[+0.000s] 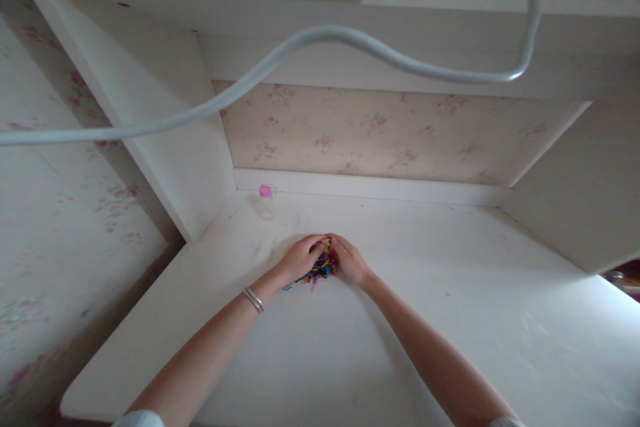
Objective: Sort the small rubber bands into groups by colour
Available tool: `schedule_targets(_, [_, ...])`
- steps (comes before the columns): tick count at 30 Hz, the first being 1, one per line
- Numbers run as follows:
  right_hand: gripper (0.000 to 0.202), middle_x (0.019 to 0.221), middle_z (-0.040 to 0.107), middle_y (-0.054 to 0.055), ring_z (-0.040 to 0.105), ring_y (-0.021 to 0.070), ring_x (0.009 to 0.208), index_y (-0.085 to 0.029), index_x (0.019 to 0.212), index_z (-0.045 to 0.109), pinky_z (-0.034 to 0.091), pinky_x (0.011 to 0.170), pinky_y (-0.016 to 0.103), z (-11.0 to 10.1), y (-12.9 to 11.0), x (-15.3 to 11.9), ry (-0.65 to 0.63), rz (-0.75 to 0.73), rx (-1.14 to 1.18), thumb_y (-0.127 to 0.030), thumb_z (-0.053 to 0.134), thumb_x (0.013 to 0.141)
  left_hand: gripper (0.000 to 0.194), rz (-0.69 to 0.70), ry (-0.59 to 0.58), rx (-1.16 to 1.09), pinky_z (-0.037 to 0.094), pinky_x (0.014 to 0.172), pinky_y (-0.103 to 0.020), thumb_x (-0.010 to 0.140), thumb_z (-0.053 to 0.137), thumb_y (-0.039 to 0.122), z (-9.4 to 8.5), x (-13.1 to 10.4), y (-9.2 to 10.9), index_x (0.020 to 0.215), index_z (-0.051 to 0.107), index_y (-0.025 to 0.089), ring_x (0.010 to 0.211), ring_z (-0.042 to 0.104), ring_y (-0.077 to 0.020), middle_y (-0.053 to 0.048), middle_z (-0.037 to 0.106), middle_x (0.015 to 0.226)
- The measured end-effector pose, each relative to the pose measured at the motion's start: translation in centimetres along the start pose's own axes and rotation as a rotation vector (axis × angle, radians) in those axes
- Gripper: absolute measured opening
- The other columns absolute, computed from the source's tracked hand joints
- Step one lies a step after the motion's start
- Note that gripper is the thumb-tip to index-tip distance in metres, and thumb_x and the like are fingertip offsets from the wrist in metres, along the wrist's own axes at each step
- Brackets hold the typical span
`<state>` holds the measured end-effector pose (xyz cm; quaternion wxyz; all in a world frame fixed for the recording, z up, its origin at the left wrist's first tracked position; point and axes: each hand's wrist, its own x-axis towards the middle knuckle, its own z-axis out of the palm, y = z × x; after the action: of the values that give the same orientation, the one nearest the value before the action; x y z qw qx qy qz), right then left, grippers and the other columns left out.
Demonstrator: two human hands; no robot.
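A heap of small, thin, brightly coloured pieces (323, 270) lies on the white desktop; they look like paper clips or little bands, too small to tell which. My left hand (301, 257) curls round the heap's left and far side, fingers bent over it. From the right, my right hand (351, 261) cups the same heap with its fingers pressed together. The fingertips of both hands meet or nearly meet at the far edge. A few pieces stick out at the near side. Two silver bangles (253, 299) circle my left wrist.
Behind my left hand a small clear bottle with a pink cap (266, 203) stands on the white desk (450, 320). A white cable (340, 33) hangs across the upper view. Above are a shelf (450, 3) and side panels; floral wallpaper covers the wall.
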<state>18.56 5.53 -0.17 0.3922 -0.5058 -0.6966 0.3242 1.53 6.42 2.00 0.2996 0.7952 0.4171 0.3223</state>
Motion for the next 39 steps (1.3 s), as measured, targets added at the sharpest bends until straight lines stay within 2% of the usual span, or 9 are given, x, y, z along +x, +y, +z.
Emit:
schedule_targets(6, [0.044, 0.125, 0.055, 0.007, 0.048, 0.0190, 0.116, -0.023, 0.122, 0.055, 0.034, 0.102, 0.037, -0.2, -0.3, -0.4, 0.047, 0.008, -0.073, -0.045, 0.033, 0.091, 0.041, -0.054, 0.043, -0.048, 0.039, 0.103, -0.032, 0.092, 0.030, 0.036, -2.8, 1.0, -0.5, 0.118, 0.058, 0.020, 0.117, 0.052, -0.0168, -0.004, 0.060, 0.124])
schedule_targets(12, [0.061, 0.138, 0.042, 0.008, 0.032, 0.0291, 0.128, -0.029, 0.128, 0.050, 0.022, 0.105, 0.049, 2.7, -3.1, -0.7, -0.116, -0.287, -0.482, -0.060, 0.055, 0.075, 0.044, -0.116, 0.082, 0.068, 0.038, 0.103, -0.031, 0.092, 0.028, 0.038, -5.5, -0.2, -2.2, 0.120, 0.055, 0.017, 0.118, 0.051, -0.0168, -0.006, 0.058, 0.126])
schedule_targets(14, [0.054, 0.131, 0.049, 0.009, 0.036, 0.0304, 0.125, -0.028, 0.119, 0.057, 0.023, 0.104, 0.050, 3.7, -3.5, -0.4, -0.140, -0.313, -0.530, -0.059, 0.056, 0.075, 0.043, -0.125, 0.068, 0.140, 0.038, 0.103, -0.032, 0.091, 0.032, 0.039, -5.7, -1.2, -3.0, 0.119, 0.056, 0.016, 0.117, 0.051, -0.0178, -0.007, 0.058, 0.125])
schedule_targets(17, [0.032, 0.110, 0.062, 0.009, 0.050, 0.0243, 0.109, -0.025, 0.103, 0.065, 0.034, 0.097, 0.040, 4.3, -3.5, 0.2, -0.145, -0.278, -0.441, -0.047, 0.053, 0.082, 0.042, -0.131, 0.067, 0.260, 0.035, 0.104, -0.034, 0.087, 0.042, 0.041, -5.9, -2.7, -4.1, 0.116, 0.058, 0.015, 0.118, 0.049, -0.0208, -0.009, 0.058, 0.123])
schedule_targets(19, [0.025, 0.101, 0.065, 0.007, 0.055, 0.0207, 0.100, -0.024, 0.097, 0.066, 0.039, 0.092, 0.034, 4.0, -3.4, 0.7, -0.130, -0.254, -0.376, -0.040, 0.052, 0.085, 0.042, -0.137, 0.076, 0.332, 0.032, 0.106, -0.036, 0.085, 0.045, 0.042, -6.0, -3.7, -4.7, 0.115, 0.058, 0.017, 0.120, 0.046, -0.0220, -0.010, 0.056, 0.125])
schedule_targets(22, [0.025, 0.101, 0.065, 0.005, 0.057, 0.0173, 0.097, -0.024, 0.100, 0.065, 0.042, 0.088, 0.030, 2.9, -3.1, 1.3, -0.070, -0.226, -0.311, -0.038, 0.050, 0.086, 0.042, -0.165, 0.099, 0.421, 0.025, 0.109, -0.040, 0.087, 0.043, 0.041, -6.5, -4.7, -5.9, 0.120, 0.054, 0.018, 0.127, 0.038, -0.0231, -0.009, 0.050, 0.132])
schedule_targets(27, [0.028, 0.100, 0.066, 0.003, 0.060, 0.0166, 0.091, -0.024, 0.101, 0.064, 0.045, 0.083, 0.030, 0.3, -1.5, 1.6, 0.095, -0.082, -0.177, -0.042, 0.050, 0.083, 0.043, -0.244, 0.120, 0.511, 0.019, 0.110, -0.044, 0.089, 0.036, 0.037, -7.4, -5.1, -8.1, 0.124, 0.049, 0.015, 0.133, 0.029, -0.0263, -0.013, 0.041, 0.140])
schedule_targets(32, [0.030, 0.092, 0.068, 0.004, 0.063, 0.0163, 0.081, -0.020, 0.096, 0.064, 0.049, 0.075, 0.030, -1.9, 0.6, 1.0, 0.148, 0.019, -0.093, -0.042, 0.051, 0.081, 0.046, -0.252, 0.086, 0.521, 0.017, 0.109, -0.048, 0.090, 0.035, 0.039, -6.8, -4.2, -8.8, 0.127, 0.045, 0.014, 0.133, 0.029, -0.0278, -0.015, 0.040, 0.140])
schedule_targets(39, [0.035, 0.098, 0.067, 0.008, 0.062, 0.0197, 0.086, -0.019, 0.096, 0.065, 0.050, 0.077, 0.034, -3.8, 1.4, -0.9, 0.226, 0.078, -0.089, -0.047, 0.051, 0.080, 0.048, -0.076, -0.005, 0.441, 0.024, 0.109, -0.032, 0.093, 0.028, 0.040, -3.0, -2.4, -5.2, 0.128, 0.047, 0.014, 0.128, 0.038, -0.0195, -0.011, 0.047, 0.135])
